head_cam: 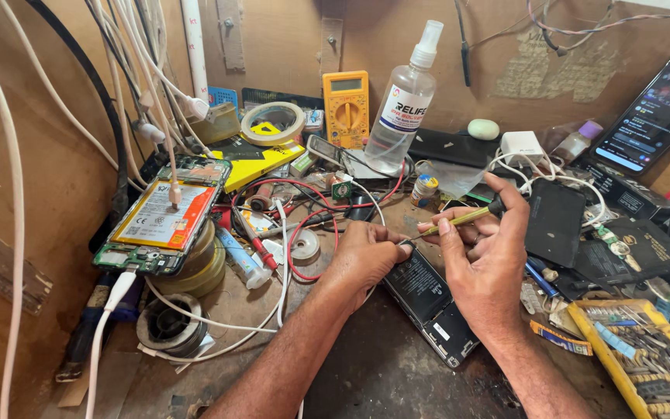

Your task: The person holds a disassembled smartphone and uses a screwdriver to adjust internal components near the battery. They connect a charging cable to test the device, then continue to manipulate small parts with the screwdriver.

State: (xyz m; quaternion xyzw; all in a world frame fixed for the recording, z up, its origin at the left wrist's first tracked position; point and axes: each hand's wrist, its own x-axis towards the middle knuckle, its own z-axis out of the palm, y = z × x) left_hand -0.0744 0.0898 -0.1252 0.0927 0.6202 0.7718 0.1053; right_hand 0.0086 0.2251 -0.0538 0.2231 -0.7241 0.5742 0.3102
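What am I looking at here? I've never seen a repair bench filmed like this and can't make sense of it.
The single picture comes from a camera worn on a person's head, looking down at their own two bare hands over a cluttered workbench. The right hand holds a yellow-handled screwdriver, its tip pointing at the top end of an opened black phone lying on the bench. The left hand rests on that phone's top end. To the left, another opened phone with its battery showing sits on tape rolls, with white cables plugged in. Behind stand a yellow multimeter and a clear spray bottle. At right, a lit phone leans against the wall, and a yellow tray holds small parts.
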